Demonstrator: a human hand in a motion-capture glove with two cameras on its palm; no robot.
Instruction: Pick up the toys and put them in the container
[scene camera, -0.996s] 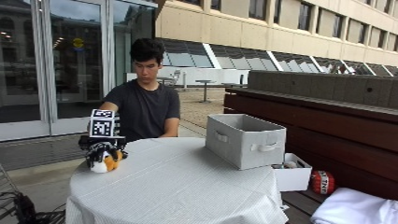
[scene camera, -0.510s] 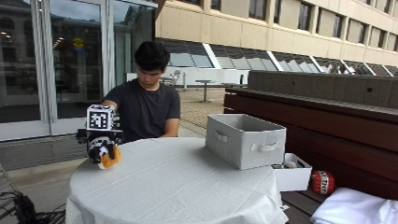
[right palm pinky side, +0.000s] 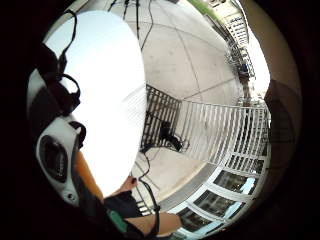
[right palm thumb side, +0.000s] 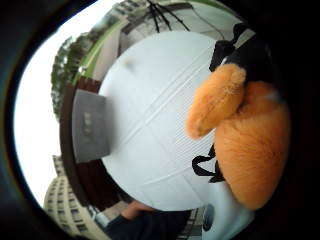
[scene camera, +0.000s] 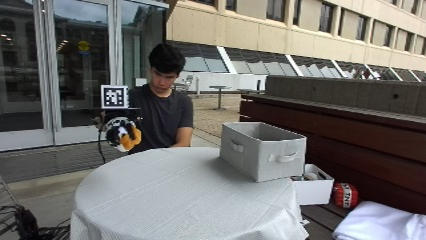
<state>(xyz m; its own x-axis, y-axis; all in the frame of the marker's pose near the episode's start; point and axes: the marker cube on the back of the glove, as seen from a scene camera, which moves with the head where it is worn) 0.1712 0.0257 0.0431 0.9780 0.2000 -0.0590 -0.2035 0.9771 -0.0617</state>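
Raised since 0.5 s ago, my hand (scene camera: 118, 131) grips the plush toy (scene camera: 124, 136) above the surface (scene camera: 180, 200), well apart from the container (scene camera: 263, 150). Risk: its soft body may slip from my fingers mid-carry, or catch the container rim and fall outside

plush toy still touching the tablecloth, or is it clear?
Apart. The outside view shows the plush toy held by the gloved right hand, with the person's dark shirt showing between it and the tablecloth.
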